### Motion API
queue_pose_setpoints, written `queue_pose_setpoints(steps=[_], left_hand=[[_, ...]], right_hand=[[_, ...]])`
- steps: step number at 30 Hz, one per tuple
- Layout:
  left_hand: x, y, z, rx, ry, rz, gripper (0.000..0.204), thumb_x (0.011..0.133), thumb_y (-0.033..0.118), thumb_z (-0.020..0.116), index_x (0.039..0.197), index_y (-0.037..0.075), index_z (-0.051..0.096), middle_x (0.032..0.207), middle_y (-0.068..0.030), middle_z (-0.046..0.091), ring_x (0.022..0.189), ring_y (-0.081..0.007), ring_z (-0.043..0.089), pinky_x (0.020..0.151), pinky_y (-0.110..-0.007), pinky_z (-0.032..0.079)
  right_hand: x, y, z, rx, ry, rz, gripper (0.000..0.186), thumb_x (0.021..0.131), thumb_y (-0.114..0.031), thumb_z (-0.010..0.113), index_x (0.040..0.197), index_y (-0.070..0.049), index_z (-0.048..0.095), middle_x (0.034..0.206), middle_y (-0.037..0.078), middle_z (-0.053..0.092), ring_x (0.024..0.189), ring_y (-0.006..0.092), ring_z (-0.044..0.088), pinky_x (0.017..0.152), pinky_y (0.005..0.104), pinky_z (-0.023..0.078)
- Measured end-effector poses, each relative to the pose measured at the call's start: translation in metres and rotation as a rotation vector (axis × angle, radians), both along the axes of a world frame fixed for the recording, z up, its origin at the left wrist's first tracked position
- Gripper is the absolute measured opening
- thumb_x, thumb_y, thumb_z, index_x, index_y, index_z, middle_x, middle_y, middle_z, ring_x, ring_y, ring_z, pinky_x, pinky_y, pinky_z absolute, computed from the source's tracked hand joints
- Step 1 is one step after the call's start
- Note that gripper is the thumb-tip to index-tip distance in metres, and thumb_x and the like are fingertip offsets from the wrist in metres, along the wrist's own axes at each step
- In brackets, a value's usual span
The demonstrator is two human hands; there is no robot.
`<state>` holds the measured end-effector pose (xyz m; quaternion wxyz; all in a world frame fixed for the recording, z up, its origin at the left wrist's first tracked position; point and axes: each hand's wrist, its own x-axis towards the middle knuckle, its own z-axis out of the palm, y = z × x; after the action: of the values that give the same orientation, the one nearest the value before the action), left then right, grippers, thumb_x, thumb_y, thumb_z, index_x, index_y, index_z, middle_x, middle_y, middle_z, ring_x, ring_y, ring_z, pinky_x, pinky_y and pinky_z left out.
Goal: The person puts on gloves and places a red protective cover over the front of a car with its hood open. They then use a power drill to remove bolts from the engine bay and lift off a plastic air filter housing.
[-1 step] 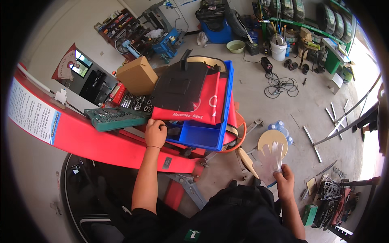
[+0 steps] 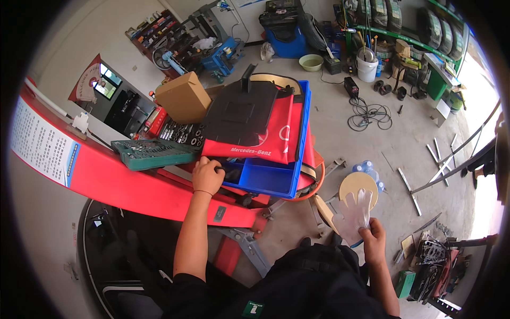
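Note:
My left hand (image 2: 208,178) rests at the near left corner of a blue compartment tray (image 2: 270,178), its fingers curled. A dark thing shows at its fingertips, but I cannot make out what it grips. Across the tray lie a red cover (image 2: 265,151) and a black plastic panel (image 2: 239,114). My right hand (image 2: 374,239) is closed on the cuff of a white glove (image 2: 351,218), which stands up with its fingers spread. Left of the tray lie a green socket case (image 2: 154,155) and a brown cardboard box (image 2: 183,99).
A red lift arm (image 2: 143,194) runs along my left above a black car (image 2: 114,260). A round-topped stool (image 2: 359,186) stands behind the glove, beside water bottles (image 2: 367,167). Farther off are a coiled black cable (image 2: 366,117), a white bucket (image 2: 366,70) and racked tyres (image 2: 427,29).
The view has shifted very slightly. My left hand sits a touch farther right against the tray corner; my right hand keeps the glove in the same place.

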<state>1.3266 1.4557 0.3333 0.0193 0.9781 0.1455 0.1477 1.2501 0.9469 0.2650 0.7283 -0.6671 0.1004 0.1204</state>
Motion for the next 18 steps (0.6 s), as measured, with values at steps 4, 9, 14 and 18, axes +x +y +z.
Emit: queue_pose_setpoints(steps=[4,9,14,18], left_hand=[[0.004,-0.002,-0.016,0.041,-0.133,-0.04,0.027,0.084,0.035,0.071,0.093,0.009,0.074,0.099,-0.0131,0.063,0.096,-0.0345,0.063,0.085,-0.046,0.053],[0.018,0.002,-0.035,0.061,-0.212,-0.161,0.018,0.088,0.026,0.071,0.094,0.01,0.071,0.092,-0.0121,0.062,0.085,-0.034,0.065,0.073,-0.047,0.053],[0.022,-0.004,-0.006,-0.107,0.088,-0.117,0.037,0.092,0.047,0.064,0.102,0.013,0.074,0.094,-0.0168,0.071,0.091,-0.0359,0.069,0.079,-0.049,0.054],[0.043,-0.019,0.018,-0.181,0.402,0.026,0.074,0.089,0.07,0.053,0.103,0.0,0.076,0.1,-0.029,0.071,0.099,-0.0455,0.069,0.09,-0.051,0.053]], right_hand=[[-0.015,0.036,0.004,-0.037,-0.028,0.041,0.025,0.087,-0.003,0.058,0.11,0.005,0.062,0.097,0.006,0.066,0.089,0.0128,0.06,0.081,0.0285,0.049],[-0.035,0.068,0.021,-0.148,-0.033,0.095,0.023,0.087,-0.003,0.06,0.109,0.004,0.063,0.095,0.004,0.066,0.087,0.012,0.059,0.079,0.0279,0.048],[-0.06,0.078,0.014,-0.157,-0.041,-0.03,0.023,0.086,-0.003,0.061,0.108,0.005,0.063,0.092,0.003,0.064,0.085,0.0112,0.058,0.076,0.0274,0.047],[-0.072,0.086,0.007,-0.265,0.019,-0.028,0.026,0.086,-0.002,0.058,0.111,0.007,0.062,0.098,0.007,0.067,0.091,0.0144,0.062,0.08,0.0287,0.049]])
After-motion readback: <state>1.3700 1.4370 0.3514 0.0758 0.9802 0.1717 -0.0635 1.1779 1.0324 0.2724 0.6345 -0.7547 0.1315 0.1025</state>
